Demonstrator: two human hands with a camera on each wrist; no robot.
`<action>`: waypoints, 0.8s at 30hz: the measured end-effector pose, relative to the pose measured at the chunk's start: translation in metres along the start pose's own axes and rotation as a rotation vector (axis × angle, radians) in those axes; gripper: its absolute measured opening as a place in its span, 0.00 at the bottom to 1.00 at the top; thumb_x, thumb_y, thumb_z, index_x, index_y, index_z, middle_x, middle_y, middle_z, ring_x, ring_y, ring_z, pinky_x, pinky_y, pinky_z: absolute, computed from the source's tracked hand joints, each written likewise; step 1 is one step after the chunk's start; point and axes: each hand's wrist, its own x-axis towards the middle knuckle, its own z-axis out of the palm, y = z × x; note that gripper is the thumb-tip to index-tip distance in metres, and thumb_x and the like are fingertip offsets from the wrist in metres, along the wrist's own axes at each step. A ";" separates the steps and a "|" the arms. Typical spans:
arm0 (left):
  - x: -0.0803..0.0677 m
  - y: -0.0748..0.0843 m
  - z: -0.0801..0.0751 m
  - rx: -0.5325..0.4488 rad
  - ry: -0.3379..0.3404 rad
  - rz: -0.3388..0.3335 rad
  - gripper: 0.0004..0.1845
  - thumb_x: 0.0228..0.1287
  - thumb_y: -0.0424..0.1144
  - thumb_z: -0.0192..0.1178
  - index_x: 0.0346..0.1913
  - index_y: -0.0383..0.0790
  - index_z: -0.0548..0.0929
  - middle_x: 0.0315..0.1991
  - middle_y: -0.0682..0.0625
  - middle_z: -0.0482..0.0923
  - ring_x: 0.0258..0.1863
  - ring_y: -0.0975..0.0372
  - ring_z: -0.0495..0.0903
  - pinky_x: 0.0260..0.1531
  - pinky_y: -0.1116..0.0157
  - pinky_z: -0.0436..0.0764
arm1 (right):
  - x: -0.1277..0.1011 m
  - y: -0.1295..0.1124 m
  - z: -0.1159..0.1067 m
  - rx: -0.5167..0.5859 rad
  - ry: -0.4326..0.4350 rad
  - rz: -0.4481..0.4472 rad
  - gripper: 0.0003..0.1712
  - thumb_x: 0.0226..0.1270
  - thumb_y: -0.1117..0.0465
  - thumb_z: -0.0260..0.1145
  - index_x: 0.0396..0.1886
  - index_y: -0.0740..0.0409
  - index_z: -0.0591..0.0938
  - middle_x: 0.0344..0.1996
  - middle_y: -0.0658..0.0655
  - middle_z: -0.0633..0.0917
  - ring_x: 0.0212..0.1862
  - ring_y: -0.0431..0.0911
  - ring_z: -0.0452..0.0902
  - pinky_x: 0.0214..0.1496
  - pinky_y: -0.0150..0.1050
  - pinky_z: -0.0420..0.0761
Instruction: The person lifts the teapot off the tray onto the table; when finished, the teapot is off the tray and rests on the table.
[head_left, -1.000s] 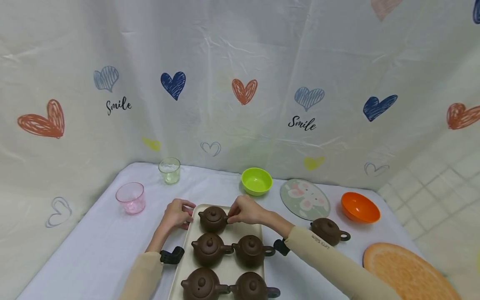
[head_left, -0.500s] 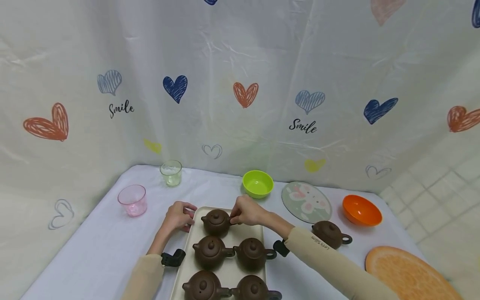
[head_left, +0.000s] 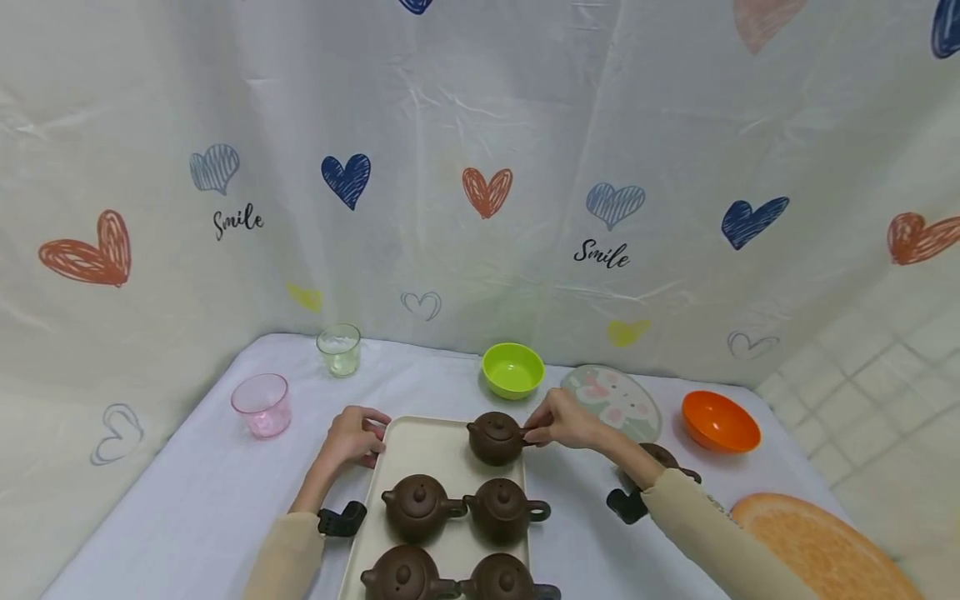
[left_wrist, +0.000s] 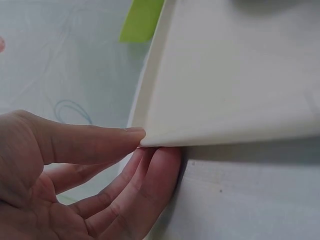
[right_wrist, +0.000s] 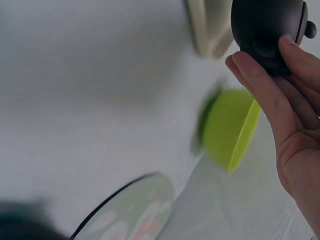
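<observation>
You are holding a brown teapot by its handle with your right hand, fingers pinched on it. A second ago it was sitting at the tray's far left; now it is at the far right corner of the cream tray, in line with the right column of teapots, so the far-left spot is lying bare. Your left hand is steadying the tray's far left corner, fingers curled under and around its rim. The green bowl is sitting just beyond on the tabletop.
</observation>
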 end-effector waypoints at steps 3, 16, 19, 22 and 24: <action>0.000 0.000 -0.001 0.000 -0.003 -0.009 0.22 0.43 0.17 0.62 0.47 0.28 0.82 0.29 0.43 0.80 0.22 0.59 0.79 0.16 0.61 0.84 | -0.015 0.013 -0.012 -0.001 0.028 0.012 0.08 0.56 0.74 0.68 0.35 0.75 0.85 0.29 0.65 0.87 0.30 0.54 0.86 0.31 0.35 0.86; -0.004 0.003 -0.002 -0.003 -0.029 -0.014 0.22 0.46 0.18 0.61 0.48 0.27 0.81 0.31 0.41 0.79 0.23 0.58 0.79 0.18 0.61 0.84 | -0.054 0.050 -0.031 0.001 0.113 0.076 0.08 0.54 0.74 0.69 0.34 0.78 0.85 0.26 0.65 0.87 0.28 0.55 0.85 0.29 0.34 0.85; -0.003 0.003 -0.001 -0.014 -0.024 -0.021 0.22 0.45 0.18 0.62 0.48 0.27 0.81 0.30 0.41 0.79 0.22 0.58 0.79 0.18 0.61 0.84 | -0.055 0.054 -0.032 -0.029 0.110 0.079 0.08 0.55 0.73 0.69 0.34 0.76 0.85 0.27 0.64 0.87 0.28 0.53 0.85 0.30 0.33 0.85; -0.003 0.004 -0.001 -0.016 -0.024 -0.019 0.22 0.45 0.18 0.61 0.48 0.27 0.81 0.30 0.41 0.79 0.22 0.58 0.80 0.17 0.61 0.84 | -0.056 0.056 -0.032 -0.045 0.107 0.091 0.08 0.55 0.73 0.68 0.34 0.75 0.86 0.27 0.63 0.87 0.28 0.52 0.85 0.31 0.32 0.85; -0.003 0.003 -0.001 -0.014 -0.024 -0.018 0.22 0.45 0.18 0.61 0.49 0.27 0.81 0.29 0.42 0.79 0.21 0.58 0.80 0.17 0.61 0.84 | -0.056 0.057 -0.031 -0.053 0.105 0.093 0.07 0.55 0.73 0.68 0.34 0.74 0.86 0.27 0.63 0.87 0.28 0.51 0.85 0.31 0.32 0.85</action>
